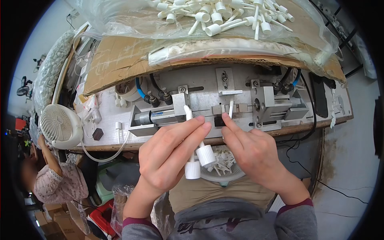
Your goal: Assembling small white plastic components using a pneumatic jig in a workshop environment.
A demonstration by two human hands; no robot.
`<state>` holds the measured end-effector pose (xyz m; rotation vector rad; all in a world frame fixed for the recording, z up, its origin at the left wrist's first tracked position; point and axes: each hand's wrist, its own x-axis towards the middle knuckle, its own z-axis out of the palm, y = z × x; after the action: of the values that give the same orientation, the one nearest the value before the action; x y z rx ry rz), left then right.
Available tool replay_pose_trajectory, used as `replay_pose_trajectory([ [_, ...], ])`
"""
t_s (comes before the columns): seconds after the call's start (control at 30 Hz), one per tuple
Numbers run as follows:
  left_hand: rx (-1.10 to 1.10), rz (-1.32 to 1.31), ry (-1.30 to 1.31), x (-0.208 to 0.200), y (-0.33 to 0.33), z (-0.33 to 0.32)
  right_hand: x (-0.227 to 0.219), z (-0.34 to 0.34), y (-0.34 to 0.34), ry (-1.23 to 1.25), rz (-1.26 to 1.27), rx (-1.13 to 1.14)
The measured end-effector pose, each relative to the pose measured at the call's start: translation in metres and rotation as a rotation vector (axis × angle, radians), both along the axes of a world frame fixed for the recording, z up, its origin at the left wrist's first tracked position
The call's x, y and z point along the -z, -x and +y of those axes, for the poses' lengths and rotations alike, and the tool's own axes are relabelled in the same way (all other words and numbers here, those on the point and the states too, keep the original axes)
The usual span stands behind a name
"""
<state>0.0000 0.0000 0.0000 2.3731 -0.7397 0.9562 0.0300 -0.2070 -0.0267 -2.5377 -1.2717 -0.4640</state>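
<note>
My left hand [168,154] is closed around two white plastic nozzles with ribbed round caps; one cap [206,156] and the other cap [192,170] stick out below the fingers. A bent white tip [188,112] shows above them. My right hand [254,154] is at the small metal block [237,108] in the middle of the fixture, fingertips together. A slim white tube [231,107] rises from these fingertips in front of the block; its lower end is hidden by the hand. Metal clamp units with cylinders, the left unit [162,116] and the right unit [276,104], flank the block.
Many similar nozzles [216,18] lie heaped on plastic over the cardboard [120,56] above the fixture. A bowl [224,176] of small white pieces sits below the bench edge. A white fan [60,126] and hose stand left; a co-worker [60,180] is beyond.
</note>
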Motion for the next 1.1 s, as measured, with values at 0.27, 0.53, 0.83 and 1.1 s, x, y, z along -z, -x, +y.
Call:
replay_pose_trajectory([
  [0.27,-0.033,0.021,0.048,0.009,0.004,0.001,0.018,0.004,0.003,-0.084,-0.118,0.008],
  [0.53,-0.074,0.051,0.087,0.011,0.007,-0.004,-0.004,0.009,-0.002,0.060,0.032,0.061],
  [0.83,0.007,0.008,-0.049,0.020,0.006,-0.009,-0.022,-0.001,0.006,-0.545,0.718,-0.096],
  [1.1,-0.036,0.050,0.060,0.020,0.014,-0.012,-0.010,-0.016,0.004,-0.572,0.447,-0.101],
])
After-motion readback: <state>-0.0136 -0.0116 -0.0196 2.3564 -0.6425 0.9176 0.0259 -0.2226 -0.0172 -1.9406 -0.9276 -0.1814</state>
